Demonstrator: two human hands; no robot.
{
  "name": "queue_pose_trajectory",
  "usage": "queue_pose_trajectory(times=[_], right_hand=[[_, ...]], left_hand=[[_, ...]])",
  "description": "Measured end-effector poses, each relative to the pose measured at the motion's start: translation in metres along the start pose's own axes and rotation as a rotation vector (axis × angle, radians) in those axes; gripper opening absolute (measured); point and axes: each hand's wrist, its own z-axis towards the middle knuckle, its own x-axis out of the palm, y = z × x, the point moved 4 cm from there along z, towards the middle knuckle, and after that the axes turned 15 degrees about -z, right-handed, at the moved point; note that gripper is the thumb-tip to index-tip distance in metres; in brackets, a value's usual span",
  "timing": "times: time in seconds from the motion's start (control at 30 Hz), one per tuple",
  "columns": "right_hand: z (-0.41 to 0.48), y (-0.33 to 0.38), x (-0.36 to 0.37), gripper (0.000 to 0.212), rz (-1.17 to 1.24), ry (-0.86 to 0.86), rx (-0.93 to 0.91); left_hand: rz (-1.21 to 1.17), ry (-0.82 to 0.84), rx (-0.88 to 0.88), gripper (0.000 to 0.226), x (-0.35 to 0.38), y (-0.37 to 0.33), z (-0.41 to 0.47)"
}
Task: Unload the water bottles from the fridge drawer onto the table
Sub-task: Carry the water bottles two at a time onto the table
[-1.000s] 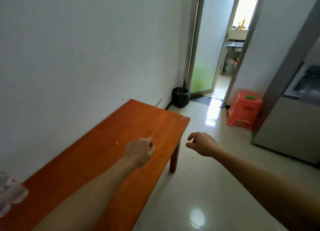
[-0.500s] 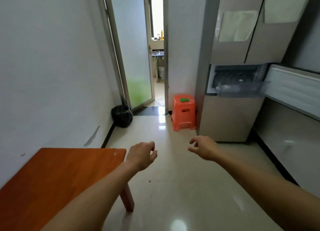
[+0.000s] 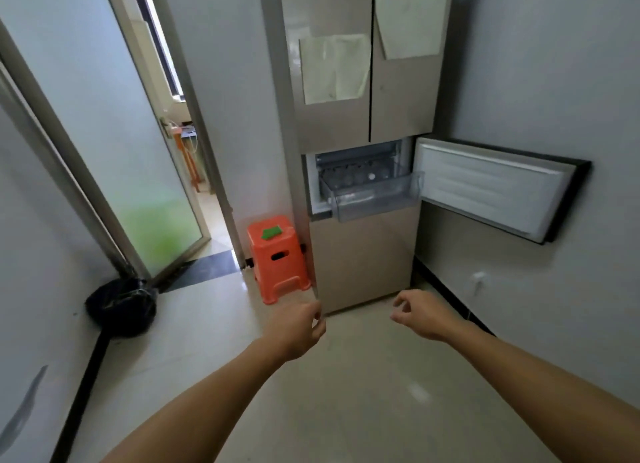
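Fridge (image 3: 360,254) as landmark. Far left of it: black bag (image 3: 122,306) on the floor. Stool (image 3: 277,258) touched or nearly touched its left side. Left hand (image 3: 294,327) was in front of it, low, empty, fingers loosely curled. Drawer (image 3: 370,194) was pulled out toward the camera, long axis left-right; bottles (image 3: 353,176) inside, blurred, orientation unclear. Right hand (image 3: 424,315) empty, fingers half-curled, apart. Door (image 3: 491,188) swung open to the right.

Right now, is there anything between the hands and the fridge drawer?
No. In the head view, only bare shiny floor and the closed lower fridge front lie between the left hand, the right hand and the pulled-out drawer.
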Motion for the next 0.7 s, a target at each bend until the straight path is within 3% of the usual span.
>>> queue_pose_trajectory(times=[0.33, 0.7], right_hand=[[0.198, -0.114, -0.062, 0.034, 0.013, -0.02, 0.008], [0.405, -0.122, -0.089, 0.038, -0.007, 0.034, -0.083]], left_hand=[[-0.028, -0.051, -0.041, 0.022, 0.021, -0.017, 0.223], [-0.065, -0.03, -0.119, 0.021, 0.031, 0.055, 0.41]])
